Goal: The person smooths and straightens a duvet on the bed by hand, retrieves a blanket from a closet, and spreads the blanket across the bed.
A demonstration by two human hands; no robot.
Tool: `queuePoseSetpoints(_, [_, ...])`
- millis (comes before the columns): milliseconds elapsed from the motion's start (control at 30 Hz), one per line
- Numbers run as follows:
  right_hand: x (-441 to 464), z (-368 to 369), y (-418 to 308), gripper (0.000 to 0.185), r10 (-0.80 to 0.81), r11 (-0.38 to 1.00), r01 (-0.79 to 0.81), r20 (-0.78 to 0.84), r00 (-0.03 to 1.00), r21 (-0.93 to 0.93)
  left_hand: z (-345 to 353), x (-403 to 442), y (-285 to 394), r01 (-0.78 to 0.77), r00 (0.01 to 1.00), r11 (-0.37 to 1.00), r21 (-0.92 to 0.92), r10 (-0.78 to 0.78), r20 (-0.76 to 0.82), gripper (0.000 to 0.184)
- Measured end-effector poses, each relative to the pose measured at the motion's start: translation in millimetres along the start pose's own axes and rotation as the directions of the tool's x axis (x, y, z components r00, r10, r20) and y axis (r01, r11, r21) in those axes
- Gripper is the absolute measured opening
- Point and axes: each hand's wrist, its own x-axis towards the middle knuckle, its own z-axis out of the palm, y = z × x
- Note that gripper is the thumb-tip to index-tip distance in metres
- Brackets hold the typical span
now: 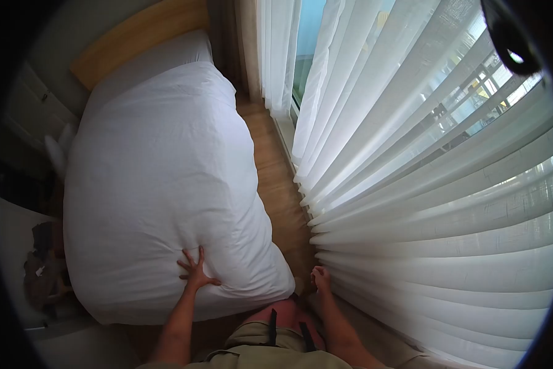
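A white duvet (159, 166) covers the bed, with creases across its near part. My left hand (194, 270) lies on it near the foot end, fingers spread wide and pressing into the cloth, gripping nothing. Beyond the duvet's near right corner, my right hand (319, 278) hangs over the floor close to the curtain. Its fingers are curled in and nothing shows in them. Whether this hand touches the white sheer curtain (399, 221) I cannot tell.
A wooden headboard (135, 40) and a grey pillow or sheet (156, 58) are at the far end. A strip of wooden floor (276, 178) runs between bed and curtain. Dark, blurred items (42, 264) stand left of the bed. A glass door (304, 61) shows behind the curtain.
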Motion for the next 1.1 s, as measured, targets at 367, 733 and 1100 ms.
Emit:
queuePoseSetpoints(367, [37.2, 39.0, -168.7, 0.016, 0.046, 0.997, -0.063, 0.299, 0.953, 0.049, -38.1, 3.9, -5.3, 0.059, 0.997, 0.997, 0.05, -0.061, 0.045, 0.145])
queuePoseSetpoints(733, [199.5, 260.1, -446.9, 0.022, -0.034, 0.934, 0.216, 0.53, 0.848, -0.285, -105.5, 40.3, -23.5, 0.107, 0.98, 0.99, 0.088, -0.12, 0.158, 0.133])
queuePoseSetpoints(1100, [289.2, 574.3, -673.5, 0.018, -0.091, 0.744, 0.585, 0.817, 0.569, -0.324, -198.5, 178.9, 78.9, 0.45, 0.828, 0.689, -0.567, -0.56, -0.023, 0.086])
